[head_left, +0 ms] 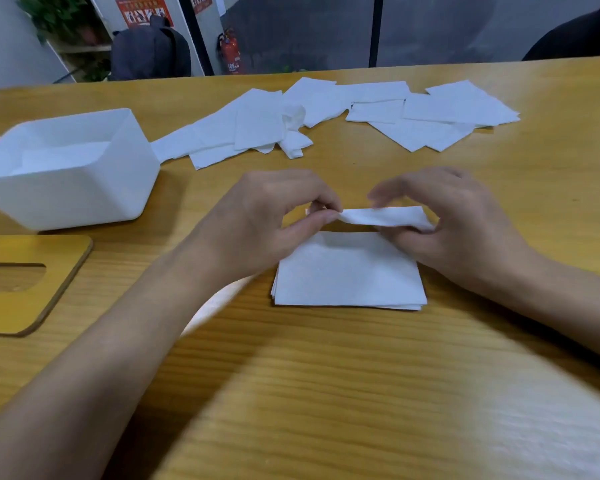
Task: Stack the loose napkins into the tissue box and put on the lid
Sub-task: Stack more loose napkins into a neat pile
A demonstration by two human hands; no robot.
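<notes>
My left hand and my right hand pinch the two ends of one white napkin, held just above a small squared stack of napkins at the table's middle. Several loose napkins lie scattered across the far side of the table. The white tissue box stands open at the left with some napkins inside it. Its wooden lid, with a rounded slot, lies flat in front of the box.
The wooden table stretches toward me. Another napkin peeks out under my left forearm. Beyond the far edge are a dark backpack, a red fire extinguisher and a person's dark sleeve at the top right.
</notes>
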